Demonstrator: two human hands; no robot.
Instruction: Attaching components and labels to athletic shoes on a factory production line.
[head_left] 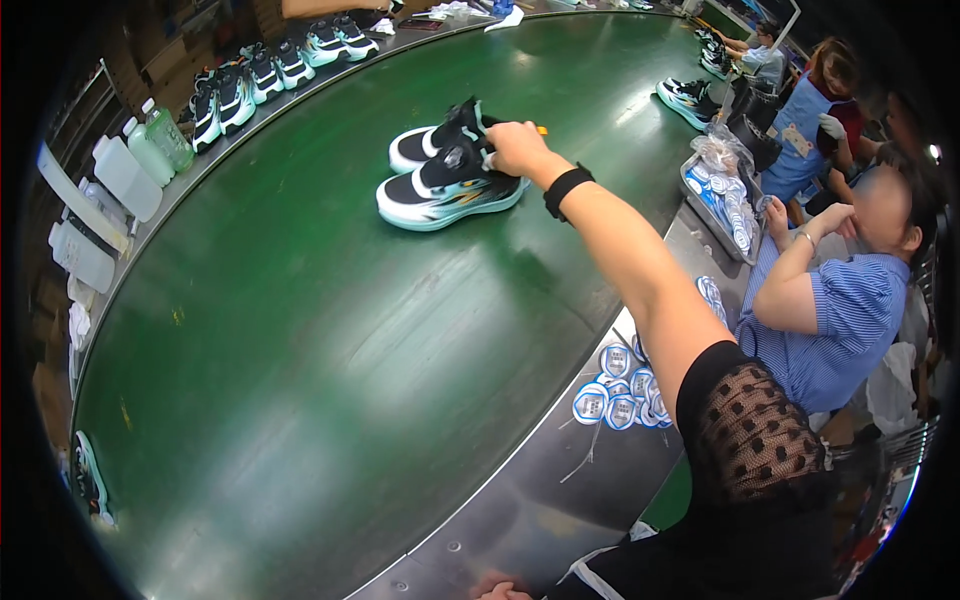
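A pair of black, white and mint sneakers (450, 185) rests side by side on the green conveyor belt, toes to the left. My right hand (518, 148) reaches far across to them. Its fingers are closed on the sneakers at their heel collars, and the fingertips are partly hidden. A black band circles that wrist. At the lower edge, only a little of my left hand (503, 591) shows, close to the metal ledge (480, 540), with its fingers mostly out of sight. Round blue-and-white tags (620, 385) lie on the ledge, below my right forearm.
Several similar sneakers (265, 75) line the belt's far edge, beside plastic bottles (130, 175). Another sneaker pair (688, 100) sits on the belt at right. A metal tray (725, 225) of tags stands near a seated co-worker (850, 290). One sneaker (90, 480) is at far left.
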